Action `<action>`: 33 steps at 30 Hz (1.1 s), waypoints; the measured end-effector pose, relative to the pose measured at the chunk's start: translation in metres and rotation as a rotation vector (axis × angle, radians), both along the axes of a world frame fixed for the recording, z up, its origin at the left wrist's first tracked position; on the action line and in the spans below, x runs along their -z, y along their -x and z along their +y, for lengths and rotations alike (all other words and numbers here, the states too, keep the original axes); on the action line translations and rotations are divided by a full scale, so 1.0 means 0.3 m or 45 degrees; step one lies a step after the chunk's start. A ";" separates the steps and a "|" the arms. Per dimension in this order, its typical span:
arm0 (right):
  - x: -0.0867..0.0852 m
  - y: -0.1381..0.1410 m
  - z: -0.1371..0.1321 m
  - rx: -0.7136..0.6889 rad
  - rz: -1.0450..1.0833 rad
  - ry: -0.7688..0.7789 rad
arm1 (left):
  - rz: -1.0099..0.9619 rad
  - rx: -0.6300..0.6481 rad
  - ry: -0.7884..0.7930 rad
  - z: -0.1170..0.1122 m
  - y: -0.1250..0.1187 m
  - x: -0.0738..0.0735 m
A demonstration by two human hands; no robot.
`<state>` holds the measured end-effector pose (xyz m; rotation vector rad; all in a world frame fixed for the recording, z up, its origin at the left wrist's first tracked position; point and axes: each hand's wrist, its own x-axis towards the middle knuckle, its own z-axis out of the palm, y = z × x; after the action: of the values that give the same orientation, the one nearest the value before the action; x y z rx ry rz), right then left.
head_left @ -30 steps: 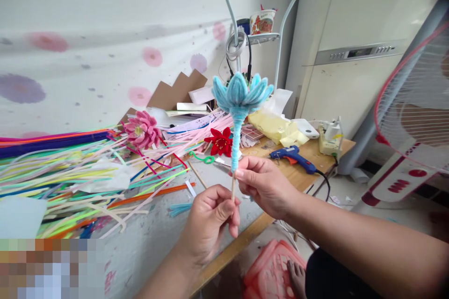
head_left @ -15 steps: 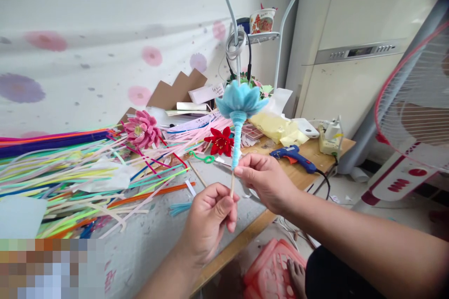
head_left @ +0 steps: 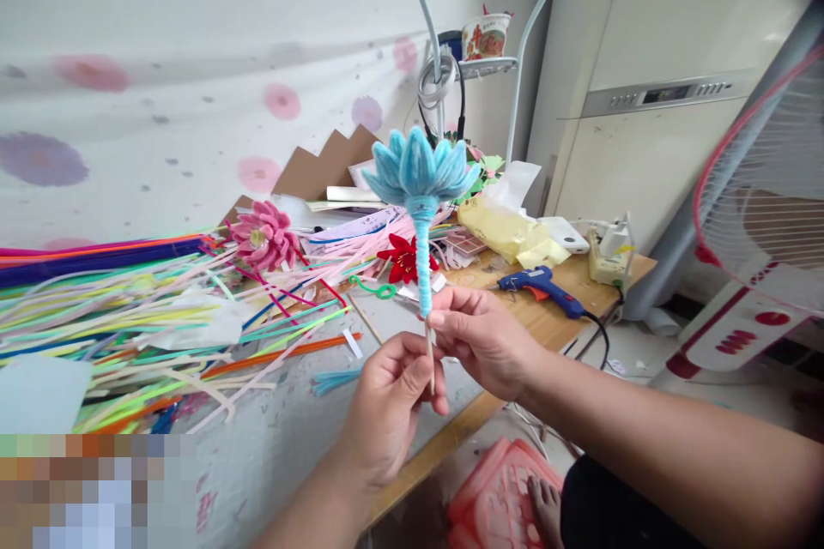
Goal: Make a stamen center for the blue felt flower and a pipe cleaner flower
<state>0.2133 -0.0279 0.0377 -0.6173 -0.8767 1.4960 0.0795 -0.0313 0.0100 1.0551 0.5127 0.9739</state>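
Note:
A light blue pipe-cleaner flower [head_left: 421,167] stands nearly upright in front of me, its stem wrapped in blue fuzzy wire down to a bare wooden stick [head_left: 431,360]. My left hand [head_left: 402,386] is closed round the lower stick, thumb in front. Just above it, my right hand [head_left: 480,330] pinches the stem where the blue wrap ends. Behind the stem, a red flower [head_left: 402,259] lies on the table; a pink flower [head_left: 263,238] is farther left. Short blue pipe cleaners [head_left: 336,381] lie left of my left hand.
Many coloured pipe cleaners [head_left: 160,309] spread over the left of the table [head_left: 276,455]. A blue glue gun [head_left: 544,287] lies to the right, near a power strip [head_left: 608,257]. A fan [head_left: 760,206] stands at far right, a pink plastic stool [head_left: 495,497] below.
The blue flower has turned and tilted slightly left, with its petals showing more from the side. Both hands still hold the stem; more bare stick shows below my right hand.

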 end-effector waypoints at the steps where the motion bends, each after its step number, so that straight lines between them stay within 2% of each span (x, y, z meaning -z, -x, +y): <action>1: 0.000 0.000 0.002 0.036 -0.011 0.001 | 0.034 -0.051 -0.027 0.001 0.001 -0.004; 4: 0.002 -0.005 0.004 0.032 -0.015 0.021 | 0.077 -0.074 -0.078 0.001 0.009 -0.016; 8: 0.002 -0.013 0.000 -0.159 -0.013 0.003 | -0.044 0.129 -0.006 -0.003 0.013 -0.018; 10: -0.003 -0.014 -0.004 -0.149 -0.043 -0.030 | -0.066 0.189 0.022 -0.002 0.010 -0.011; 12: -0.008 -0.014 -0.006 -0.058 -0.085 -0.051 | -0.050 0.150 0.012 0.002 0.004 -0.004; 15: -0.013 -0.016 -0.008 0.080 -0.139 -0.059 | 0.008 0.010 -0.034 0.008 0.001 0.002; 18: -0.010 -0.026 -0.012 0.056 -0.179 -0.076 | 0.032 -0.028 -0.029 0.006 0.007 0.001; 20: -0.006 -0.032 -0.015 -0.057 -0.192 -0.108 | -0.039 0.075 0.005 0.000 0.013 0.000; 22: 0.000 -0.035 -0.019 -0.167 -0.190 -0.138 | -0.135 0.253 0.039 -0.006 0.017 0.002; 24: 0.004 -0.033 -0.020 -0.213 -0.177 -0.148 | -0.182 0.369 0.061 -0.007 0.016 0.005; 26: 0.007 -0.028 -0.017 -0.175 -0.160 -0.143 | -0.155 0.324 0.067 -0.004 0.012 0.007; 30: 0.006 -0.020 -0.010 0.015 -0.156 -0.133 | -0.066 0.054 0.036 0.007 0.009 -0.002; 33: 0.003 -0.022 -0.011 0.092 -0.183 -0.111 | 0.007 0.001 -0.015 0.008 0.014 -0.012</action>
<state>0.2198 -0.0312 0.0369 -0.6916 -1.0141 1.3538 0.0753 -0.0288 0.0135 1.0687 0.5115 0.9748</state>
